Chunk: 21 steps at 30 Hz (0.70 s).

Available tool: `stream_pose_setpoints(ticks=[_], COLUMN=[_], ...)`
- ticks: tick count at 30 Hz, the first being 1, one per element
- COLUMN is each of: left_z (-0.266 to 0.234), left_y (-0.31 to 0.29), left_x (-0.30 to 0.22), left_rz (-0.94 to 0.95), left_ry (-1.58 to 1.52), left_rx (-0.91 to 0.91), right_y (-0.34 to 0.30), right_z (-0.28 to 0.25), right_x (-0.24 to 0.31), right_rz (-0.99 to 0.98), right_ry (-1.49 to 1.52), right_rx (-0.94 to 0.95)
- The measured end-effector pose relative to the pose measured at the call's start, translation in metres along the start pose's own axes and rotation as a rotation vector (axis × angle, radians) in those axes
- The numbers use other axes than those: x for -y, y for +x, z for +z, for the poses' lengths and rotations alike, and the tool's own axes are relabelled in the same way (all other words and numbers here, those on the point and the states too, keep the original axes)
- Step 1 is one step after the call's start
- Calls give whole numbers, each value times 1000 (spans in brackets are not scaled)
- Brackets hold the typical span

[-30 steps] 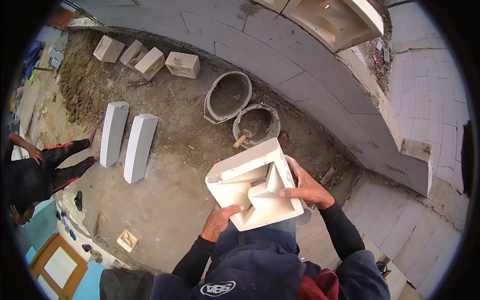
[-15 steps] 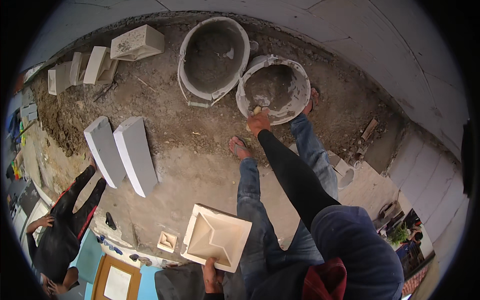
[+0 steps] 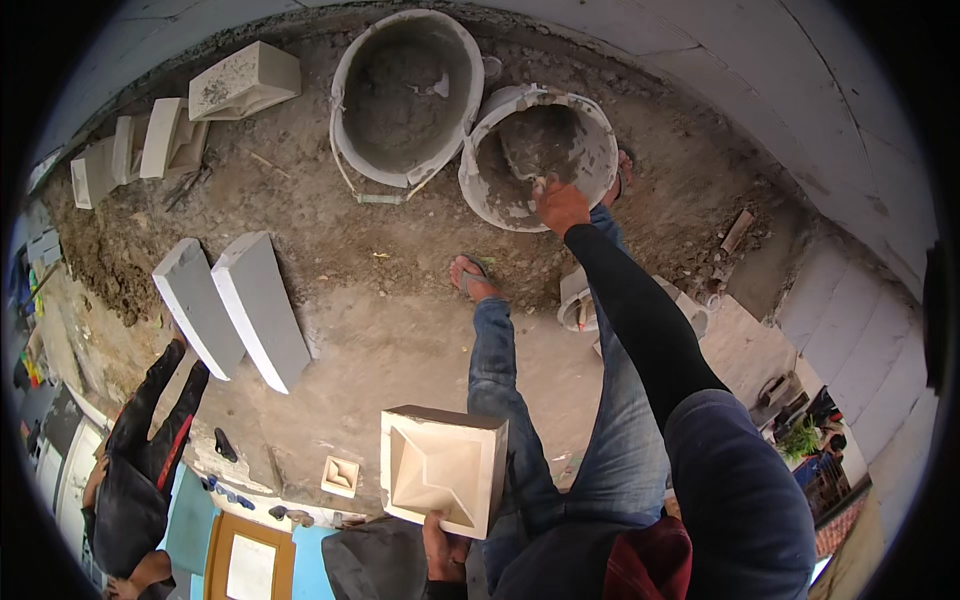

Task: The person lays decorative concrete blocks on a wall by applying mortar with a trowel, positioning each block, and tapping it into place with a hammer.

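Note:
My left hand [image 3: 445, 550] grips the lower edge of a cream ventilation block [image 3: 425, 465], square with a stepped hollow face turned up, in front of my body. My right arm reaches forward to a white, mortar-smeared bucket [image 3: 476, 188]. Over its near rim, my right hand [image 3: 563, 207] is closed round the pale handle of a trowel [image 3: 540, 184]; the blade, down in the bucket, is hard to make out against the grey mortar. Touching this bucket on the left is a larger bucket [image 3: 338, 130] of wet grey mortar, its wire handle hanging down.
Several cream blocks [image 3: 245, 80] lie at the far left by the wall [image 3: 700, 70]. Two long grey blocks [image 3: 262, 310] rest on the dirt at left, with a small cream block [image 3: 340, 477] nearer. Another person [image 3: 135, 480] stands at the left edge.
My right hand has moved right and farther over the bucket, with the trowel now deeper inside. The ventilation block has shifted slightly right and turned in my left hand.

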<state>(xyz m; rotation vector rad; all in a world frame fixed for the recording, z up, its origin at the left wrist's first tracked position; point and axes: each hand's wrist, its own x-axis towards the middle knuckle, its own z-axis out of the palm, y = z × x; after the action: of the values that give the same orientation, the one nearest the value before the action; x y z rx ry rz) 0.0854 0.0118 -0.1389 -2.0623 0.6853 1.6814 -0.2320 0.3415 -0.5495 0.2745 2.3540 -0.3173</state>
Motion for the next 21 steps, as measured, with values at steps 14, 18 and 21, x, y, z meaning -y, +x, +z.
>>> stream_pose_setpoints(ticks=[14, 18, 21], left_z=[-17, -16, -18], left_y=[-10, -16, -13], left_x=[-8, -13, -18], left_rz=[70, -23, -25], left_ry=[53, 45, 54], left_rx=[-78, -39, 195], right_y=[-98, -188, -226], right_z=[-19, -69, -120], right_x=[-23, -29, -14], right_rz=[106, 8, -163], right_ry=[1314, 1508, 1503], right_rx=[615, 644, 486])
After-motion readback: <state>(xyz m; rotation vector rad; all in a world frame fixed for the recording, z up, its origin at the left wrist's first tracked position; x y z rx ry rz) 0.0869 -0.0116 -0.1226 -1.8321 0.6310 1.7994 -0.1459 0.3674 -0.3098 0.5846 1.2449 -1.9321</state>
